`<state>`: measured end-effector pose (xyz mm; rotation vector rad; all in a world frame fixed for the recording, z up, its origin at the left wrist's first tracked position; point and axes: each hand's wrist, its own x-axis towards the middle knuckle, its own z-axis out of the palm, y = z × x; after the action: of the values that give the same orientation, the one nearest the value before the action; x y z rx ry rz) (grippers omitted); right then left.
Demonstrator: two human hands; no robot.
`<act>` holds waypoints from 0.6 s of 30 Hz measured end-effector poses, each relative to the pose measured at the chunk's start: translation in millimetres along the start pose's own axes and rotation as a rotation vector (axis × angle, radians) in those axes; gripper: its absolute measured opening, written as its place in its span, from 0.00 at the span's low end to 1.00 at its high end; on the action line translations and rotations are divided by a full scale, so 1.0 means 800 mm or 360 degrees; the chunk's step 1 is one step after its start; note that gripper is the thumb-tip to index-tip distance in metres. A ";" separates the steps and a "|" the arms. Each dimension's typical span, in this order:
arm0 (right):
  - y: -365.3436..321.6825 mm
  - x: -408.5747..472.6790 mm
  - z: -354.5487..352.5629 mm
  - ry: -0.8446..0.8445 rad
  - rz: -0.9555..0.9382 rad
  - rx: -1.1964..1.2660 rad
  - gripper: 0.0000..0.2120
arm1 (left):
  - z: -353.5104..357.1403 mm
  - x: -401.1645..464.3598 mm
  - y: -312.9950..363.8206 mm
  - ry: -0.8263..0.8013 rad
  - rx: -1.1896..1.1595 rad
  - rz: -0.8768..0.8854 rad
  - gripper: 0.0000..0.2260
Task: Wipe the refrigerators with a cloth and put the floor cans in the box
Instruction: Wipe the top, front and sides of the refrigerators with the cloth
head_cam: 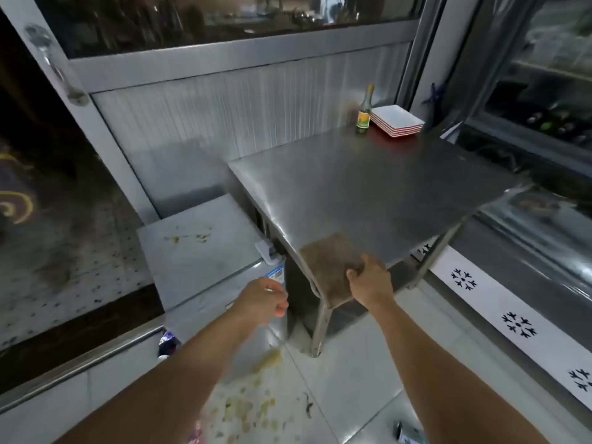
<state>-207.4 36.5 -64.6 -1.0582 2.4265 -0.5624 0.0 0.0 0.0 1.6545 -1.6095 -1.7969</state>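
A brown cloth [326, 261] hangs over the near corner of a steel table [378, 187]. My right hand [368, 280] grips the cloth at that corner. My left hand [266, 299] hovers in front of a small grey refrigerator [198, 251], fingers loosely curled and holding nothing. The refrigerator top carries yellowish stains. A crushed can [408, 434] lies on the floor tiles at the bottom edge, and another purple can [166, 342] lies by the refrigerator's left side. A large display refrigerator [544, 123] with a snowflake strip stands to the right.
A green bottle [363, 115] and a stack of white square plates [397, 120] stand at the table's far corner. Yellow spill marks [250, 402] cover the floor tiles below my arms. A metal-framed glass door [57, 75] stands at left.
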 end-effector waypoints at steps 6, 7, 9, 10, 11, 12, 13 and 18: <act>-0.002 0.054 0.036 0.0206 0.0035 -0.0345 0.27 | -0.004 0.066 0.011 0.0045 -0.0052 -0.0040 0.05; -0.004 0.057 0.042 0.0259 0.0068 -0.0395 0.27 | -0.006 0.071 0.011 0.0048 -0.0058 -0.0047 0.05; -0.013 0.061 0.045 0.0283 0.0233 -0.0381 0.26 | -0.013 0.077 0.010 0.0041 -0.0042 -0.0080 0.06; -0.018 0.062 0.045 0.0256 0.0310 -0.0364 0.24 | -0.018 0.079 0.009 0.0030 -0.0053 -0.0096 0.06; -0.024 0.062 0.044 0.0215 0.0358 -0.0378 0.22 | -0.024 0.080 0.008 0.0017 -0.0067 -0.0106 0.06; -0.032 0.061 0.043 0.0185 0.0361 -0.0413 0.20 | -0.030 0.080 0.007 0.0000 -0.0070 -0.0107 0.07; -0.040 0.059 0.042 0.0167 0.0333 -0.0442 0.18 | -0.037 0.080 0.006 -0.0030 -0.0067 -0.0109 0.07; -0.109 0.026 0.044 0.0116 -0.0045 -0.0205 0.13 | -0.080 0.072 -0.002 0.0041 -0.0015 -0.0158 0.08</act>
<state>-150.7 -40.1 -52.7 -1.1442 2.5442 -0.4665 32.2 -77.2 -19.2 1.7747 -1.5312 -1.8188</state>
